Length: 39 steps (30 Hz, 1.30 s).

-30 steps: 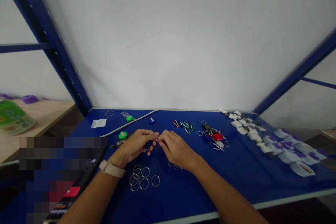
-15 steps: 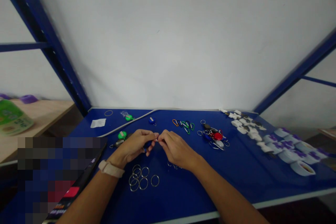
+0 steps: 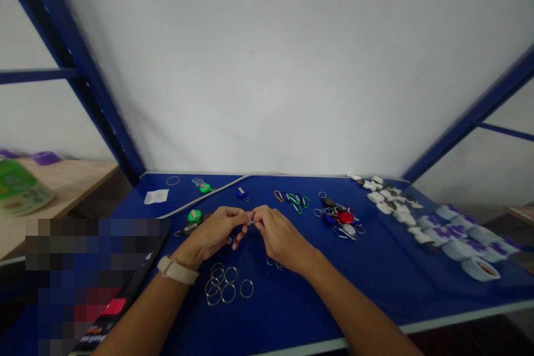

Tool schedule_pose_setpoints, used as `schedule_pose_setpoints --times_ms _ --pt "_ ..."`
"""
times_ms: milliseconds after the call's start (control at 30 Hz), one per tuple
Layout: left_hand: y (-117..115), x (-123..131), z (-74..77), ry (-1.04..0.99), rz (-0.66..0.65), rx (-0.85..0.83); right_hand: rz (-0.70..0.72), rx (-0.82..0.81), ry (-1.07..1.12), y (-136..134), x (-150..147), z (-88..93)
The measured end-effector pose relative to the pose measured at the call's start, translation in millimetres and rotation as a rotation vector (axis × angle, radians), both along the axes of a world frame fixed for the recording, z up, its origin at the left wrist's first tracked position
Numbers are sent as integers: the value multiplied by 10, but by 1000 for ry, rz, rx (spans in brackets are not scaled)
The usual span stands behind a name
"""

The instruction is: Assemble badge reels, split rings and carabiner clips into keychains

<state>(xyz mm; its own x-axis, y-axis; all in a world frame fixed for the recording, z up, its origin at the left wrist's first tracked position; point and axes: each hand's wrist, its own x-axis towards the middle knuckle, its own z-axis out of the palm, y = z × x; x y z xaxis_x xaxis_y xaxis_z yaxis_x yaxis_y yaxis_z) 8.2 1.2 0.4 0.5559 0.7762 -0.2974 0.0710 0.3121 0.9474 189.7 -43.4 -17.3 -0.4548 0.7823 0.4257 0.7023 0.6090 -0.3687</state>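
My left hand (image 3: 212, 231) and my right hand (image 3: 281, 233) meet above the blue tabletop (image 3: 354, 283). The left fingers close on a small blue keychain (image 3: 236, 235), which they mostly hide. A small metal key ring (image 3: 251, 219) shows between the fingertips of both hands, pinched by my right hand. Below the hands lies a group of several steel split rings (image 3: 221, 283). A few small rings (image 3: 273, 263) sit beneath my right palm. A green keychain (image 3: 194, 215) is nearest my left hand.
Along the back lie a blue keychain (image 3: 241, 193) and coloured carabiners (image 3: 291, 202). A keychain heap (image 3: 340, 217) and white and purple items (image 3: 459, 239) lie right. A white cable (image 3: 200, 200) crosses the table. A dark device (image 3: 125, 295) sits front left.
My fingertips have drawn slightly closer around the small ring, and the blue keychain shows less. The view has shifted very slightly.
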Motion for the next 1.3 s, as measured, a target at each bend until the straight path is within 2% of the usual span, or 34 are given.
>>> schedule_pose_setpoints --times_ms 200,333,400,500,567,700,933,1300 --pt "31 -26 3 260 9 244 -61 -6 -130 25 17 -29" --pt "46 -57 -29 309 -41 367 -57 -61 -106 30 42 0" --pt "45 -79 -65 362 -79 574 -52 -73 -116 30 58 17" --pt "43 -109 -146 440 -78 992 -48 -89 -137 28 82 43" --pt "43 -125 -199 472 -91 1106 -50 -109 -142 26 97 61" --pt "43 -148 -249 511 -111 1142 -56 -130 -159 28 121 89" --pt "29 -136 -198 516 -165 1117 -21 -187 -187 18 125 141" --pt "19 -62 -16 408 -82 906 41 -266 -147 6 166 91"
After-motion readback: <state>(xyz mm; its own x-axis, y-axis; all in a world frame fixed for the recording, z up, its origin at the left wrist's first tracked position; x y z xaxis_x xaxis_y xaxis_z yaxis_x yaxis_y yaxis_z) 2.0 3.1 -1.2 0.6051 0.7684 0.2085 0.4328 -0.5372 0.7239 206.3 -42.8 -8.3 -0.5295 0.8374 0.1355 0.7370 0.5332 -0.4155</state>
